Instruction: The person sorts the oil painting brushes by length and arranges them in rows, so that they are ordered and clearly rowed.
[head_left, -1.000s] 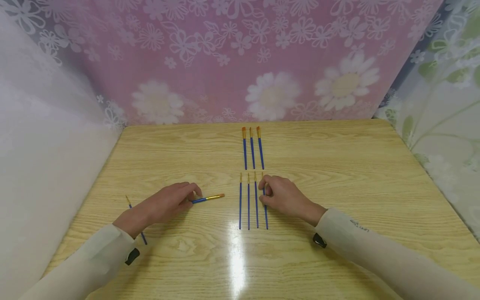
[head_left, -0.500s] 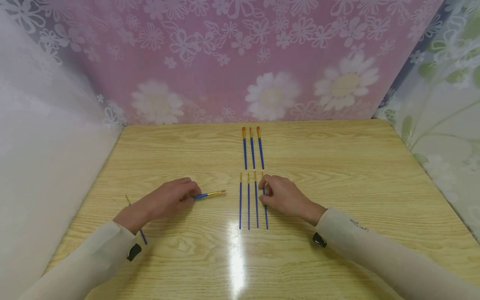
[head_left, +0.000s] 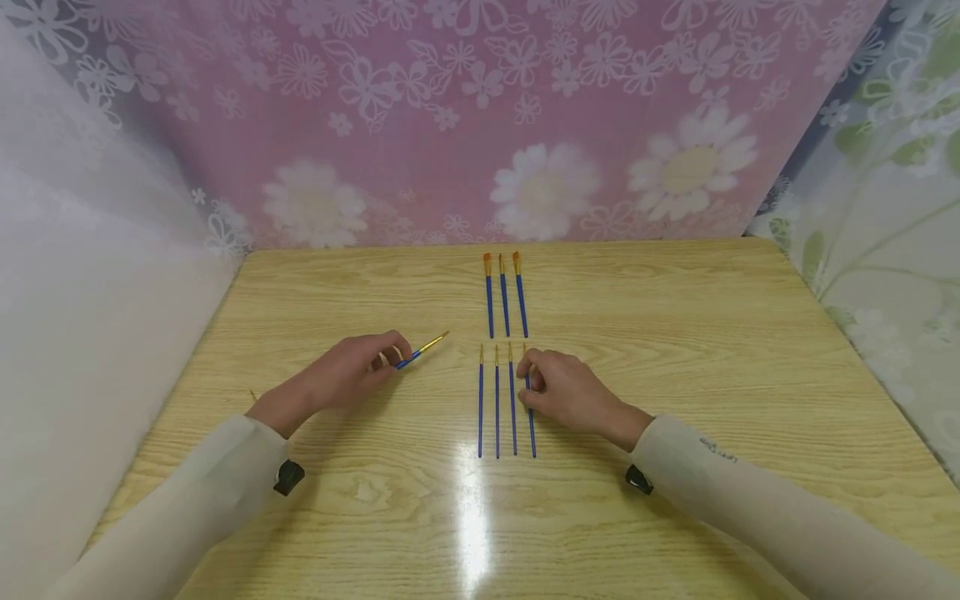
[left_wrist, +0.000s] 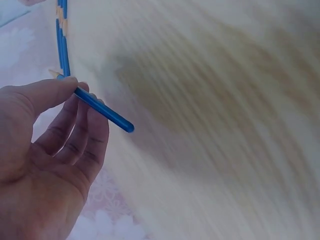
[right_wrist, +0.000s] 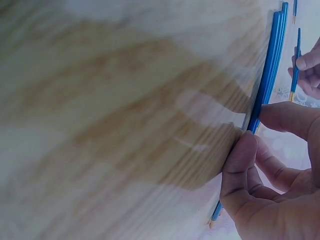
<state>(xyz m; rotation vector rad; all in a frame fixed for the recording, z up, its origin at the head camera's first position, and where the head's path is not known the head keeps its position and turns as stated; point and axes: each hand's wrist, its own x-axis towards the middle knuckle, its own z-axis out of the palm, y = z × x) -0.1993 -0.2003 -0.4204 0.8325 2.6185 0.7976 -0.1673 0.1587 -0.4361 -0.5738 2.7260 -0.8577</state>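
My left hand pinches a paintbrush by its blue handle, above the table left of centre. Its golden ferrule and bristles point up and right. In the left wrist view, thumb and fingertips grip the blue handle, whose rounded end sticks out past them. My right hand has its thumb and fingers curled at the rightmost of several thin blue paintbrushes lying side by side. In the right wrist view, the thumb presses against the blue handles, partly hiding them.
Three wider paintbrushes with orange bristles lie in a row farther back on the wooden table. Another brush tip shows beside the left forearm, the rest hidden under it. Flowered curtains hang close behind and at both sides.
My left hand has lifted its paintbrush and moved it forward and slightly right, tilting the tip upward from nearly sideways. My right hand has stayed in place at the row.
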